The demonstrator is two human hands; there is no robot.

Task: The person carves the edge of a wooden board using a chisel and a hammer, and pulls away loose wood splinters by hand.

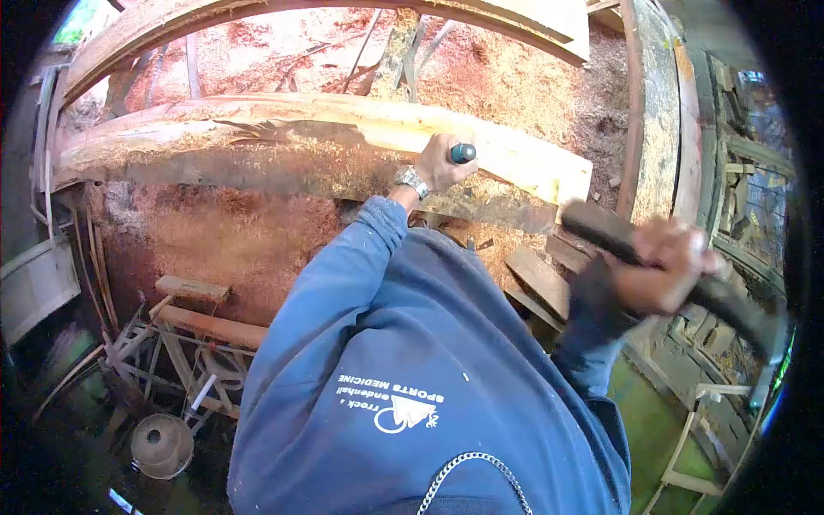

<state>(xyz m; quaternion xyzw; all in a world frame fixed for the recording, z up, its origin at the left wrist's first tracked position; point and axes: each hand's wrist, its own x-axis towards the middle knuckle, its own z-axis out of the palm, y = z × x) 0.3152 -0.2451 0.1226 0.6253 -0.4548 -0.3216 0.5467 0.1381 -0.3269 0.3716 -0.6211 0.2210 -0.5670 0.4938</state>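
My left hand (439,165), with a metal watch on its wrist, is closed round an upright chisel. Only the dark teal butt of the chisel handle (463,154) shows; its blade is hidden below my fist. The fist is over a long wooden beam (283,159), pale along the top and rough brown on the near side. Out to the right, my right hand (665,266) grips the dark handle of a hammer (601,230). Motion smears this hand and the hammer, whose far end reaches toward the right edge of the view.
Reddish wood shavings (232,249) cover the ground around the beam. Another timber (639,112) stands at the right, near stacked wood scraps (721,330). At lower left are a wooden frame (184,360) and a round fan-like object (163,446). A loose board (541,279) lies below the beam.
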